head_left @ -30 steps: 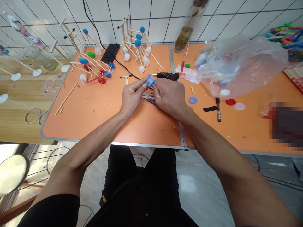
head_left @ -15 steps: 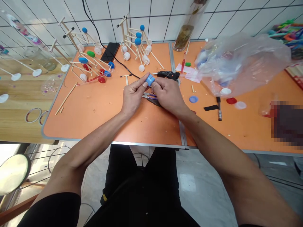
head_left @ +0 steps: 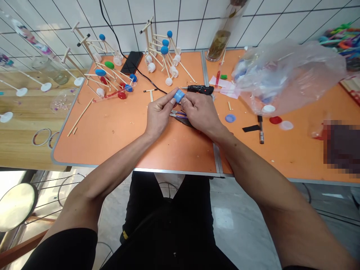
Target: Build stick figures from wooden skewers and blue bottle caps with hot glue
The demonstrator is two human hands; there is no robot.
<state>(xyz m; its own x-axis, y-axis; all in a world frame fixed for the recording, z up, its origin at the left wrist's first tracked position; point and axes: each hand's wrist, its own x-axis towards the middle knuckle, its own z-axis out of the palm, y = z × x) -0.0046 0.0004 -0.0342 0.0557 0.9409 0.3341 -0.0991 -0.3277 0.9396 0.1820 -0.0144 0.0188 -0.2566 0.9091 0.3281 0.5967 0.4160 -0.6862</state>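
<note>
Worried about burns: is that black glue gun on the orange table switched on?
Seemingly on: a small red light glows on the black glue gun, lying untouched.

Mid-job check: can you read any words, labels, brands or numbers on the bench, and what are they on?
No text can be read anywhere.
Blue caps, pinched between the left hand and right hand: no print shows.
Black marker: any marking is too small to read.
Patterned tube: coloured print, no legible letters.
</note>
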